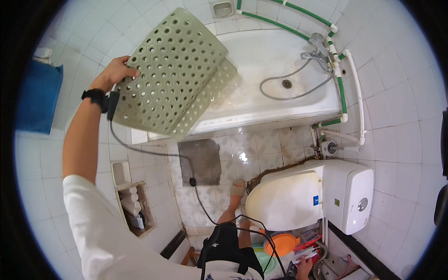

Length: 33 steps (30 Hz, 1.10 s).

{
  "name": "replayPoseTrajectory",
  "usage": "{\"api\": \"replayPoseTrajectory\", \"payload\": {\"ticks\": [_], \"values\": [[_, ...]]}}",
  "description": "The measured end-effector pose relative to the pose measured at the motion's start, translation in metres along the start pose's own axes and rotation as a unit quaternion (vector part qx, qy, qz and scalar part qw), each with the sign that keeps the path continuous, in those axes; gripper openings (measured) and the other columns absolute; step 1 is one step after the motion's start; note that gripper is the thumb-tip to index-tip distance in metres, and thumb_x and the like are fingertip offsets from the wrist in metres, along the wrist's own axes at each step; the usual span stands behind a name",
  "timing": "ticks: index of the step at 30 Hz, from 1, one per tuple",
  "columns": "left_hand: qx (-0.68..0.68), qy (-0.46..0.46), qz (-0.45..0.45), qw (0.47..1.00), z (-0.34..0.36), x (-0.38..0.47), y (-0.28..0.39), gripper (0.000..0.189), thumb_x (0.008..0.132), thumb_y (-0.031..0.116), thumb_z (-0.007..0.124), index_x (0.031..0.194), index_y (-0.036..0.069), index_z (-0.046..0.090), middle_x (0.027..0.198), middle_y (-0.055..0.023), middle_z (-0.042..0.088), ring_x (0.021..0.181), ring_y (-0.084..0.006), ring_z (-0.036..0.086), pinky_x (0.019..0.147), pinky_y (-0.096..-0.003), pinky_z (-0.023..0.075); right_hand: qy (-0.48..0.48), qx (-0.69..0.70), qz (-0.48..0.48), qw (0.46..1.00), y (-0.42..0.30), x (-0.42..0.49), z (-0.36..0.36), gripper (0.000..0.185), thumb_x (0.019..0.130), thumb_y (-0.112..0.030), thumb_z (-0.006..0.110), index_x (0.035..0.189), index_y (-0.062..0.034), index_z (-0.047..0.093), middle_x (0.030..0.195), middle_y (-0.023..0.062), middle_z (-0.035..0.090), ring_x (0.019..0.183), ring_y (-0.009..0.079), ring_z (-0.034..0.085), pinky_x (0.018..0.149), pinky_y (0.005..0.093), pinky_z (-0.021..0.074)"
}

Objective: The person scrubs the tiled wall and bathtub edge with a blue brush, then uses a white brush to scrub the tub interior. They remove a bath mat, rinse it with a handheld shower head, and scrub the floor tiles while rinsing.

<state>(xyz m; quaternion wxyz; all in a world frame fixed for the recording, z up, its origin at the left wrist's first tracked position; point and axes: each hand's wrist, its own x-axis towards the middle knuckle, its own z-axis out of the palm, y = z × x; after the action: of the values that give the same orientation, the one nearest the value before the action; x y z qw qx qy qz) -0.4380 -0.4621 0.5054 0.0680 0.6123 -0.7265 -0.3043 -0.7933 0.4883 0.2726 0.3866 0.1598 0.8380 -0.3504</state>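
Observation:
My left hand (120,71) grips the left edge of a green non-slip bath mat (171,66) full of round holes. The mat is raised over the left end of a white bathtub (241,117), tilted, with its lower part folded under and looking wet. A black wristband with a small cabled device (112,105) is on my left wrist. My right hand (304,268) is low at the bottom right, beside a white object (307,254) and red packaging (308,241). Whether its fingers hold the white object is unclear.
A shower hose (280,98) loops inside the tub near the drain (287,84). The toilet (287,199) stands at right, an orange basin (281,244) below it. Black cable (150,152) hangs across my front. A wall niche (134,210) holds bottles. A blue towel (38,98) hangs at left.

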Motion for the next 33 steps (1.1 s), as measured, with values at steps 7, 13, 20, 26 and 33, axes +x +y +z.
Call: {"api": "replayPoseTrajectory", "payload": {"ticks": [7,13,20,26,33], "values": [[0.156,0.334,0.123,0.921,0.147,0.084,-0.074,0.058,0.078,0.02,0.081,0.131,0.001,0.065,0.117,-0.0243,0.071,0.107,-0.0396,0.068,0.093,-0.0467,0.0555,-0.019,-0.051,-0.043,0.998,0.002,-0.01,-0.008,0.023,0.097,-0.01,0.064,0.119,-0.0034,0.061,0.099,0.0085,0.064,0.082,0.0191,0.063,0.066,0.0335,0.0554],[-0.031,0.162,0.12,0.979,0.445,-0.125,-0.187,0.013,0.092,0.015,0.07,0.093,0.003,0.07,0.092,-0.0185,0.067,0.085,-0.0397,0.066,0.079,-0.0468,0.0552,-0.038,-0.005,0.03,0.999,0.03,0.004,-0.016,0.027,0.101,-0.014,0.063,0.124,-0.0029,0.06,0.109,0.0108,0.065,0.093,0.0226,0.065,0.075,0.0361,0.0572],[0.066,-0.186,-0.204,0.959,0.676,-0.266,-0.366,0.054,0.078,0.034,0.08,0.118,-0.002,0.073,0.119,-0.0242,0.072,0.119,-0.0415,0.063,0.101,-0.048,0.0523,0.013,-0.162,0.052,0.985,0.045,0.016,0.006,0.035,0.104,-0.024,0.06,0.131,-0.0016,0.06,0.12,0.0146,0.066,0.103,0.0263,0.065,0.08,0.0397,0.0568],[-0.026,0.012,-0.325,0.945,0.824,-0.221,-0.416,0.106,0.078,0.063,0.078,0.154,-0.001,0.041,0.156,-0.0302,0.041,0.139,-0.0489,0.044,0.119,-0.0519,0.0343,0.054,-0.276,0.1,0.955,0.041,0.022,0.019,0.037,0.105,-0.026,0.059,0.133,-0.0016,0.06,0.122,0.0153,0.066,0.104,0.0276,0.065,0.081,0.0408,0.0564],[0.162,0.084,-0.231,0.956,0.866,-0.213,-0.434,0.104,0.08,0.048,0.082,0.159,0.006,0.031,0.152,-0.0268,0.039,0.135,-0.0477,0.042,0.111,-0.0542,0.0426,0.088,-0.335,0.142,0.927,0.039,0.035,0.007,0.04,0.105,-0.028,0.058,0.135,-0.0015,0.059,0.125,0.0161,0.065,0.106,0.0291,0.064,0.083,0.0422,0.056]]}}
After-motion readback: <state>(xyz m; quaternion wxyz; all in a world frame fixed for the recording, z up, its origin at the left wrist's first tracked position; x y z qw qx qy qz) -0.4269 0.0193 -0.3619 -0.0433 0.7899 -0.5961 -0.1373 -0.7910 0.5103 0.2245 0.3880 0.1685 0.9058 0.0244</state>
